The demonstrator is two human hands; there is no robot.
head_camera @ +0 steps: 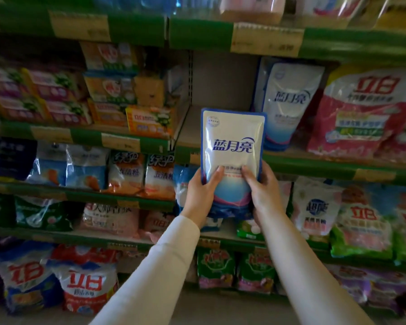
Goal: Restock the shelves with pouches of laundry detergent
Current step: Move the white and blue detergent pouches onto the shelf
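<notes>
Both arms reach up and forward, side by side. The left arm [150, 266] wears a white sleeve. The right arm [302, 254] is stretched out too. The left hand [201, 191] and the right hand [264, 191] are close together. Each grips one side of a pouch [232, 137], with its thumb pressed on the front.

Stacked soap boxes [56, 90] sit at ten o'clock, a big pink powder bag [361, 118] at two, green bags [216, 266] at six, red-lettered sacks [87, 285] at seven, a yellow price tag [266, 38] at twelve
</notes>
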